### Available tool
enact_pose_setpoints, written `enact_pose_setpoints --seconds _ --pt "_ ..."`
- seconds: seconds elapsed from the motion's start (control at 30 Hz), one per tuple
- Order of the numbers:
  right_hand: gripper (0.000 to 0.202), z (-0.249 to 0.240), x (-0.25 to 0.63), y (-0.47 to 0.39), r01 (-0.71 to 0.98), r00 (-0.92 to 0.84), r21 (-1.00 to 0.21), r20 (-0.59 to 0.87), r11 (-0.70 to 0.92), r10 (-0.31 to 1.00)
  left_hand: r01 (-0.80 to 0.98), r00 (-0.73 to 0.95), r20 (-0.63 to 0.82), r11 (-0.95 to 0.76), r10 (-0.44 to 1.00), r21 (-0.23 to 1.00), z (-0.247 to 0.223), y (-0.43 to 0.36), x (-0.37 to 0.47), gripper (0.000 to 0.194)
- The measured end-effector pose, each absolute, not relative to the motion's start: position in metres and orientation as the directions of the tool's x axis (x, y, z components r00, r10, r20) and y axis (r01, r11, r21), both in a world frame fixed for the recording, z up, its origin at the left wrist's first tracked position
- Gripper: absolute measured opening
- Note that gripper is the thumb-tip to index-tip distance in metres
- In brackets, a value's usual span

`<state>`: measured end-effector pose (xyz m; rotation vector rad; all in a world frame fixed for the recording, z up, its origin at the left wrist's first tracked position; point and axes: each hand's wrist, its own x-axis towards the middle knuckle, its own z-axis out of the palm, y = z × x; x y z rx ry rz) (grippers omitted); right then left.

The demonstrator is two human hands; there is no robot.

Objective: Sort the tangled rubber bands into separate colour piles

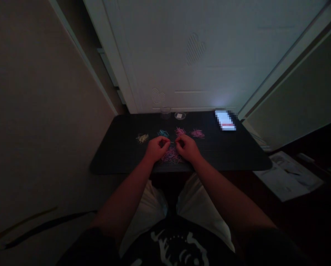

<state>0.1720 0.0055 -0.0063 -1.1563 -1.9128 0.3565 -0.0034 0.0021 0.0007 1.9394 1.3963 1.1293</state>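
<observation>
Over a mixed pile of pink and purple small thin pieces [171,155] my two hands are close together, fingertips a little apart. My left hand [157,147] is pinched, and so is my right hand [188,147]. A tiny pale sliver shows between their fingertips; which hand grips it is too small to tell. Beyond the hands lie a blue pile [163,133] and a pink pile [180,131]. Another pink pile [197,133] is to the right, and a yellowish pile [142,138] is to the left.
A lit phone [225,120] lies at the dark table's [115,149] back right. Near the back edge are a clear cup [165,112] and a round lid [180,116]. Behind stands a white door [165,48]. Papers [289,177] lie on the floor at right.
</observation>
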Motion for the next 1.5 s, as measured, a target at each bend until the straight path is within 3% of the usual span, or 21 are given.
enact_pose_setpoints --seconds 0.5,0.8,0.97,1.07,1.23,1.4,1.5 --pt "0.01 -0.008 0.172 0.009 0.567 -0.174 -0.649 0.507 0.507 0.844 0.545 0.154 0.35 -0.375 0.924 0.75 0.0 0.003 -0.005 0.016" --pt "0.007 -0.012 0.173 0.014 0.441 -0.003 -0.828 0.385 0.346 0.923 0.535 0.048 0.367 -0.334 0.929 0.776 0.0 0.005 -0.016 0.016" --pt "0.01 -0.009 0.174 0.012 0.418 0.02 -0.847 0.369 0.328 0.929 0.64 -0.043 0.391 -0.275 0.92 0.717 0.007 0.012 -0.063 0.016" --pt "0.011 -0.009 0.175 0.013 0.411 0.016 -0.851 0.364 0.326 0.931 0.76 -0.106 0.419 -0.198 0.902 0.619 0.011 0.017 -0.097 0.015" --pt "0.012 -0.008 0.176 0.012 0.43 0.032 -0.848 0.356 0.309 0.934 0.881 -0.019 0.401 -0.174 0.916 0.439 0.009 0.021 -0.128 0.015" --pt "0.011 -0.009 0.18 0.011 0.464 0.091 -0.832 0.387 0.305 0.917 0.856 0.018 0.346 -0.193 0.938 0.479 0.002 0.017 -0.131 0.019" --pt "0.012 -0.011 0.184 0.013 0.451 0.15 -0.846 0.385 0.283 0.911 0.84 -0.046 0.343 -0.149 0.938 0.522 0.001 0.013 -0.134 0.024"
